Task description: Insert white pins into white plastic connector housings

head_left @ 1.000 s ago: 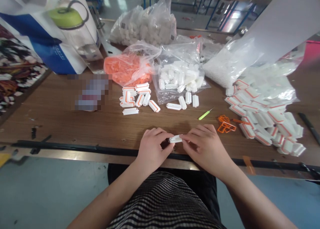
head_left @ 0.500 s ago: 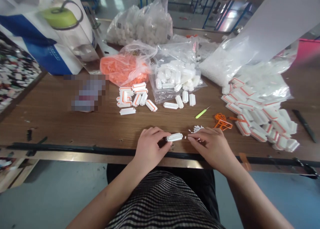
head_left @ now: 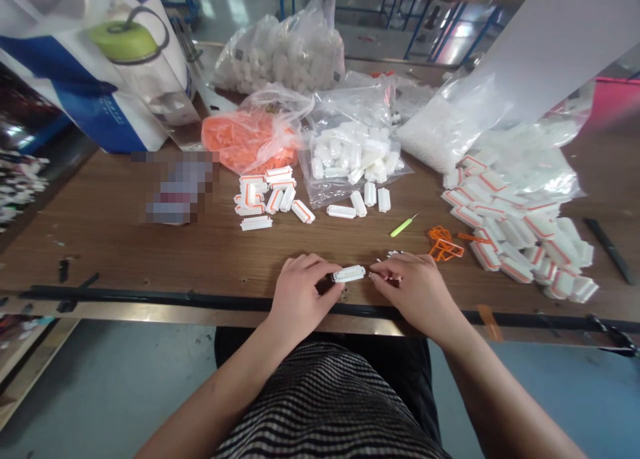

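Note:
My left hand [head_left: 305, 292] pinches one end of a white plastic connector housing [head_left: 349, 274], which has rows of small holes along its top. My right hand [head_left: 413, 285] is just to the right of the housing's free end, thumb and forefinger closed on a tiny white plastic piece [head_left: 371, 275]. A little pile of similar white pieces [head_left: 395, 253] lies behind the right hand, which hides most of it. Beyond the hands a green-handled pick [head_left: 403, 226] rests on the table.
Orange frames [head_left: 445, 245] lie right of the pick. White housings with orange strips form a heap [head_left: 520, 232] at the right and a smaller group [head_left: 274, 192] at centre left. Behind are bags of orange parts [head_left: 250, 142] and white housings [head_left: 355, 149]. A green-lidded bottle [head_left: 145, 65] stands at left.
My right hand has moved left to the tiny white piece that lay by the housing, and its fingertips have closed on it. The hand now covers more of the pile.

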The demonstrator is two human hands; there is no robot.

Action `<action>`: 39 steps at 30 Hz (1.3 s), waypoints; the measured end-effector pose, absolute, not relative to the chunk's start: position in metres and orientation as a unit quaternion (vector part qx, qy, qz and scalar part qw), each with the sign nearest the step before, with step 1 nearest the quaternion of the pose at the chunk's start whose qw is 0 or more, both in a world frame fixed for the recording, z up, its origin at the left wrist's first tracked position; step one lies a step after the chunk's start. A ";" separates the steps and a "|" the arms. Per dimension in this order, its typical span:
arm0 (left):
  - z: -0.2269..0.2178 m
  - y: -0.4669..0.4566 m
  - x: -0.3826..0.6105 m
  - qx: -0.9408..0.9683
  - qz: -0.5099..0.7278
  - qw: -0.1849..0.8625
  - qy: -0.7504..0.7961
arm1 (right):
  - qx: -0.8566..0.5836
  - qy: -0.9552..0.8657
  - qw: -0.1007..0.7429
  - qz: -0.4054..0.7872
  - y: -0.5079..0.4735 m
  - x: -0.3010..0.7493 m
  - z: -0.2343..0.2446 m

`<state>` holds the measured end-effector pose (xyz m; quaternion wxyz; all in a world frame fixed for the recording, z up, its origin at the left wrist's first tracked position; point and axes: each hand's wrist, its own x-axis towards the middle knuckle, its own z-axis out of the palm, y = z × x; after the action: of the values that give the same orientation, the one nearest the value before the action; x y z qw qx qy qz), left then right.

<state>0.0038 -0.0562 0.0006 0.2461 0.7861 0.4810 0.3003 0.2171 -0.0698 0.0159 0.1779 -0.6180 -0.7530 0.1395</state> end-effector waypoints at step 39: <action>-0.002 -0.057 0.004 0.782 0.312 0.246 0.480 | -0.537 -0.796 0.251 0.124 -0.072 0.204 0.033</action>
<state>0.0036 -0.0569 -0.0021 0.2461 0.7821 0.4800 0.3120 0.2038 -0.0719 0.0334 0.2513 -0.5368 -0.7958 0.1239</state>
